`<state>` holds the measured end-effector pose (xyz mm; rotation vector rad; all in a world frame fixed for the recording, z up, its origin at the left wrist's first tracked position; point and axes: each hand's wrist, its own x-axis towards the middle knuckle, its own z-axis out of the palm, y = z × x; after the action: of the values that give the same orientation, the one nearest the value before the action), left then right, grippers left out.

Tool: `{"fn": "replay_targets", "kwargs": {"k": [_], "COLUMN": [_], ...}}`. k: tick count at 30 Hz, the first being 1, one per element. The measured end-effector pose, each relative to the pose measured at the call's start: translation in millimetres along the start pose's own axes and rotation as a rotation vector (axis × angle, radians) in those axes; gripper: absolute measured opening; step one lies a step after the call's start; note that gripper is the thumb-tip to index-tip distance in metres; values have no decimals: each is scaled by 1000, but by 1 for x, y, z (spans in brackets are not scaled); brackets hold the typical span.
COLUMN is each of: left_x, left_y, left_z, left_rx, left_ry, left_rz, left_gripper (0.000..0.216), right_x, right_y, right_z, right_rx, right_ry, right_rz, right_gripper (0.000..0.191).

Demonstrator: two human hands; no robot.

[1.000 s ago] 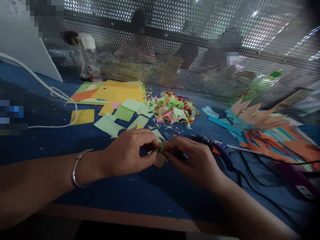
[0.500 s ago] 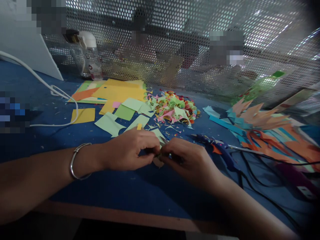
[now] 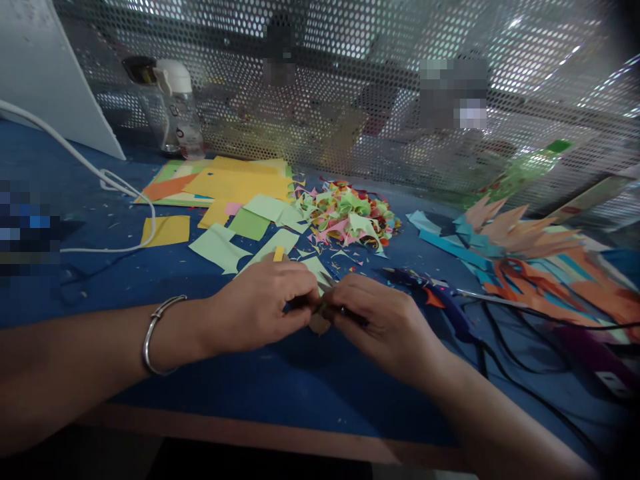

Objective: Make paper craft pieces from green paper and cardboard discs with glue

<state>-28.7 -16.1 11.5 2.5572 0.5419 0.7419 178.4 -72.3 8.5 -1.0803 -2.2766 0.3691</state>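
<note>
My left hand [image 3: 263, 303], with a silver bangle [image 3: 156, 333] on its wrist, and my right hand [image 3: 383, 320] meet over the blue table [image 3: 240, 380]. Both pinch a small paper piece [image 3: 319, 322] between their fingertips; it is mostly hidden, only a pale rounded bit shows below the fingers. Light green paper cuttings [image 3: 220, 248] lie just beyond my left hand. A blue glue gun [image 3: 435, 300] lies right of my right hand.
A heap of coloured paper scraps [image 3: 347, 217] sits ahead. Yellow and orange sheets [image 3: 230, 183] lie at the back left, next to a clear bottle [image 3: 177, 110]. Orange and blue cut shapes [image 3: 530, 253] and black cables [image 3: 520, 333] fill the right. A white cable [image 3: 105, 180] runs left. Perforated metal screen behind.
The hands have pressed closer together; the green tip seen between the fingers a second ago is now covered. Both hands stay in the same spot on the table.
</note>
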Motion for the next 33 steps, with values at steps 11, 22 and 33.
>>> {"fn": "replay_targets", "kwargs": {"k": [11,22,33], "left_x": [-1,-1,3], "left_y": [6,3,2], "left_z": [0,4,7], "left_rx": [-7,-72,-137], "left_ry": [95,76,81], "left_rz": [-46,-53,-168], "left_gripper": [11,7,8], "right_x": [0,0,-1], "right_y": [-2,-3,0], "right_z": [3,2,0], "right_rx": [-33,2,-44], "right_ry": [27,-16,-40], "right_rz": [-15,-25,14], "right_gripper": [17,22,16]}}
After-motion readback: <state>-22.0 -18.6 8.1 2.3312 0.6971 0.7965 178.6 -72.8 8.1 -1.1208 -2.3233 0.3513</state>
